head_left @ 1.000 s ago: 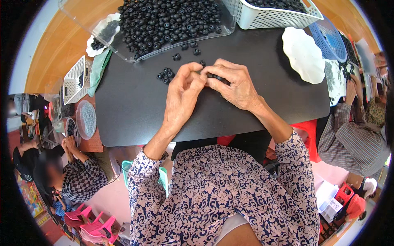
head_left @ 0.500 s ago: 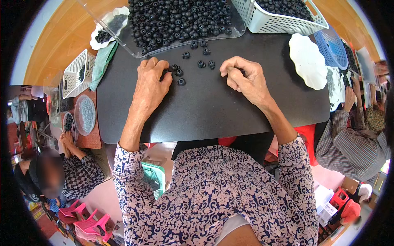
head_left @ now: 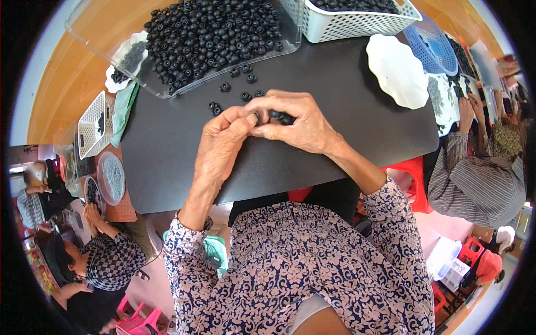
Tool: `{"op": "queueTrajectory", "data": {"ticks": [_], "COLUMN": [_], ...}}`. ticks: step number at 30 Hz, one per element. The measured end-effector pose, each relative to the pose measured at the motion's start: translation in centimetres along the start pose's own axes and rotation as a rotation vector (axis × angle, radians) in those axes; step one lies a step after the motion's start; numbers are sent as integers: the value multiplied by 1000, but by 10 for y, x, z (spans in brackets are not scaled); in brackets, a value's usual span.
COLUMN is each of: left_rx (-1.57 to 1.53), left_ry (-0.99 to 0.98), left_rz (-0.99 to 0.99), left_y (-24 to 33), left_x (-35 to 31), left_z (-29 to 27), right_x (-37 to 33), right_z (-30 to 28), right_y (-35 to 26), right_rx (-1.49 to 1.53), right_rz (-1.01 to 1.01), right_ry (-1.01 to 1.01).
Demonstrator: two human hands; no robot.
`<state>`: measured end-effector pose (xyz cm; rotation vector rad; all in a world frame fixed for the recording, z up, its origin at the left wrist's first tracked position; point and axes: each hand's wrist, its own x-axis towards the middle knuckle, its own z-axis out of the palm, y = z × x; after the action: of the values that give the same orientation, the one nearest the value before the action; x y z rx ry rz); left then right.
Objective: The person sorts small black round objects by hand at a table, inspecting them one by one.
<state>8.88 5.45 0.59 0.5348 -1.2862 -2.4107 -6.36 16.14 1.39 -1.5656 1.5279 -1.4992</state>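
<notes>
Your left hand (head_left: 223, 142) and right hand (head_left: 293, 120) met, fingertips pinching small black round beads (head_left: 282, 117), seemingly ring-shaped; loose ones (head_left: 231, 92) lay on the black mat (head_left: 346, 139).

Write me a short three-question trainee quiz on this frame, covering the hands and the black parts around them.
1. True or false: the left hand and the right hand meet fingertip to fingertip over the black mat.
2. Where is the big pile of small black ring parts?
A. in the white lattice basket
B. in the clear tray
C. on the white scalloped plate
3. Fill in: a few loose rings lie on the mat between the hands and the ____.

Key:
1. True. The right hand pinches small black pieces.
2. B.
3. Clear tray.
</notes>
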Motion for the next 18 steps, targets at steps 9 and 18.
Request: {"op": "queueTrajectory", "data": {"ticks": [9,18], "left_rx": [40,925], "left_ry": [6,331], "left_rz": [-17,279], "left_y": [0,38], "left_x": [-1,6], "left_z": [-2,-43], "right_x": [-1,-3], "right_z": [-1,-9], "right_y": [2,-2], "right_rx": [-61,-97], "right_rz": [-30,79], "right_ry": [11,50]}}
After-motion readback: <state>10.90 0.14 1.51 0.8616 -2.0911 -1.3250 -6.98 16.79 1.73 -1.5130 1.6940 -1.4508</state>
